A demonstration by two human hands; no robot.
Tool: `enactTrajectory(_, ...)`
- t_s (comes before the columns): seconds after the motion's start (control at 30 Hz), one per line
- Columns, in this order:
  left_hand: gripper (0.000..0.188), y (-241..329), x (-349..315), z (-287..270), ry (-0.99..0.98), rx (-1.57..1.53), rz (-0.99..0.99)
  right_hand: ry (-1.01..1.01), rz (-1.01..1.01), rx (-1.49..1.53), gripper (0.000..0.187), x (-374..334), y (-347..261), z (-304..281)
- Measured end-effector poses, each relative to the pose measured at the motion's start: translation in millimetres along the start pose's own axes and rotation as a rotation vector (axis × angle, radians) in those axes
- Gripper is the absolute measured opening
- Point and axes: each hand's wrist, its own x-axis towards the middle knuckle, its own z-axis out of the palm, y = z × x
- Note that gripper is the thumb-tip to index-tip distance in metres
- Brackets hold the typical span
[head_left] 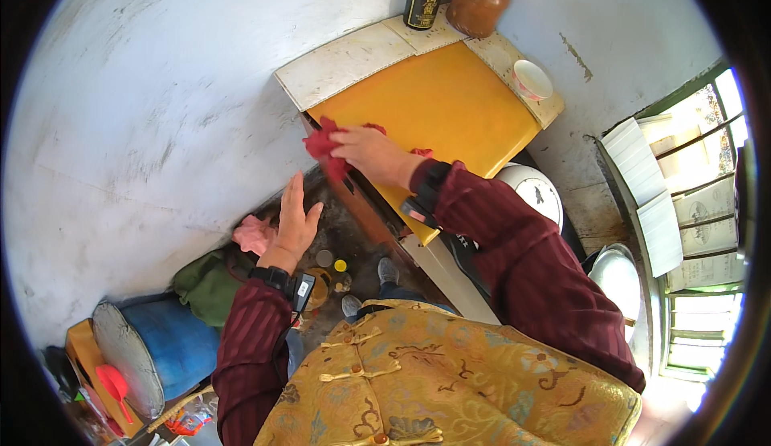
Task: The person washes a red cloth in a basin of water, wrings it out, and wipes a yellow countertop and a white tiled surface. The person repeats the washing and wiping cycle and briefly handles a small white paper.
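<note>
Against scuffed walls (144, 109), the yellow desk (450, 85) is topped by a dark bottle (424, 0), a red-lidded brown jar (479, 6), contents indistinct, and a pale bowl (532, 79). Crumpled red cloth (323, 149) is pinched at its left edge by the right hand (373, 155); the left hand (297, 221) is held open, fingers together.

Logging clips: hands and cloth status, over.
Right hand holds crumpled red cloth at left edge of glossy yellow tabletop. Left hand open, empty. Round white bowl stands apart.
</note>
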Motion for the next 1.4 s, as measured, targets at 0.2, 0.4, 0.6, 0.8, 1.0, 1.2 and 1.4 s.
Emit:
enactTrajectory(0.2, 0.068, -32.9, -66.9, -27.7, -0.064, -0.207, -0.231, 0.207, 0.862, 1.445, 0.035, -45.9, -9.0, -60.0)
enactTrajectory(0.4, 0.053, -32.9, -91.3, -53.4, -0.107, -0.053, -0.221, 0.388, 0.943, 1.898, 0.04, -71.5, 11.1, -91.2)
enactTrajectory(0.6, 0.048, 28.3, -19.9, -24.9, -0.115, -0.063, 0.119, 0.181, 0.769, 0.649, 0.038, -79.2, 17.6, -84.7)
enactTrajectory(0.8, 0.065, 60.0, 59.1, 9.7, -0.117, 0.132, 0.377, -0.217, 0.252, -0.101, 0.048, -123.8, -64.1, -83.7)
enactTrajectory(1.0, 0.068, 53.1, 75.7, 36.7, -0.145, 0.126, 0.412, -0.339, 0.193, -0.086, 0.05, -117.8, -86.3, -81.5)
enactTrajectory(1.2, 0.067, 47.7, 86.2, 31.3, -0.183, 0.059, 0.397, -0.123, 0.177, -0.042, 0.039, -80.9, -76.3, -62.1)
enactTrajectory(1.4, 0.071, 42.8, 89.2, 20.3, -0.141, -0.14, 0.265, -0.37, 0.142, -0.036, 0.043, -110.3, -89.2, -84.7)
